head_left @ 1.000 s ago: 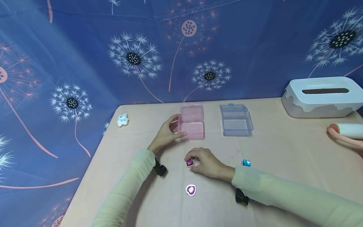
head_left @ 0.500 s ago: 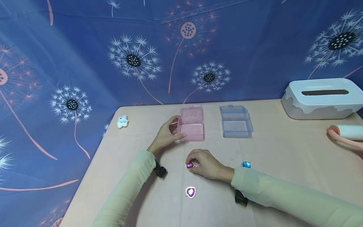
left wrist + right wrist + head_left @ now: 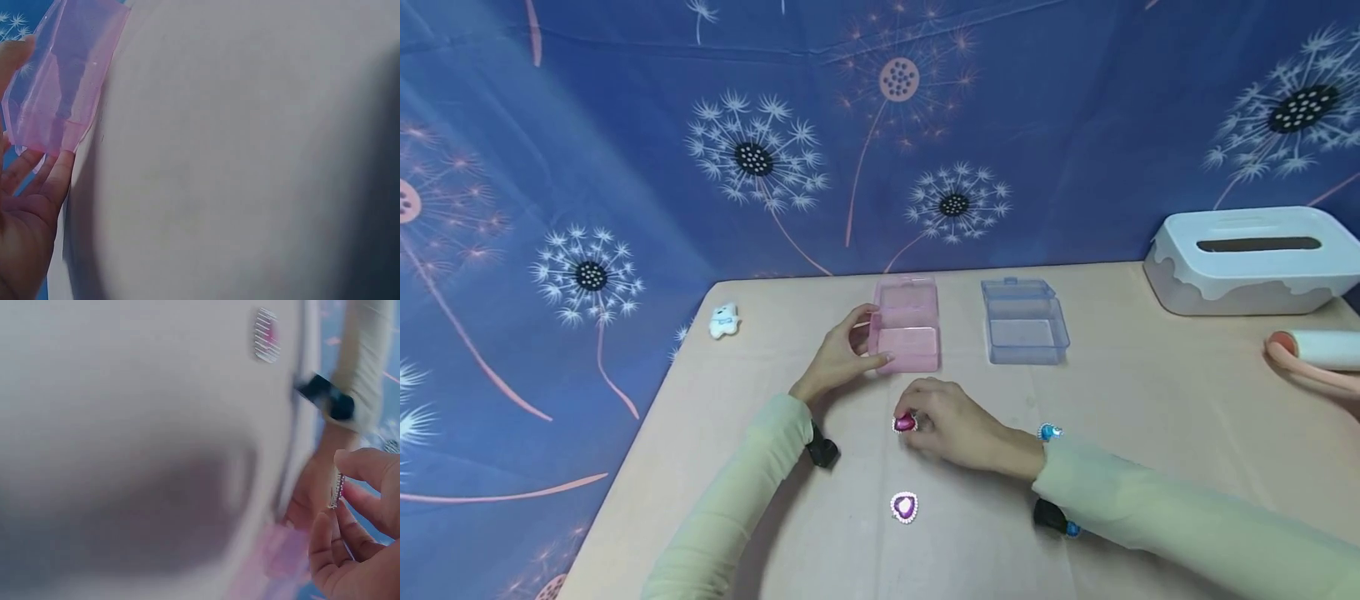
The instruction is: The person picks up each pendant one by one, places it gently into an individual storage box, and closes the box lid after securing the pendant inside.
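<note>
My right hand (image 3: 958, 425) pinches a magenta gem with a beaded silver rim (image 3: 905, 423) between thumb and fingers, a little in front of the pink box; the right wrist view shows that gem (image 3: 338, 490) edge-on at the fingertips. With my left hand (image 3: 842, 354) I hold the left side of a small see-through pink plastic box (image 3: 910, 340), its lid laid back. Thumb and fingers rest at the box's edges, as the left wrist view also shows on the pink box (image 3: 65, 81). A purple heart-shaped gem with a beaded rim (image 3: 905, 507) lies nearer on the table.
An open see-through blue box (image 3: 1026, 329) stands right of the pink one. Blue gems (image 3: 1049, 432) lie by my right forearm, partly hidden. A white bear figure (image 3: 724, 320) is at the back left; a tissue box (image 3: 1255, 258) and white roller (image 3: 1326, 347) are at the right.
My right hand has pinched the magenta gem and raised it slightly, shifting a little away from me. The left hand and the pink box have stayed in place.
</note>
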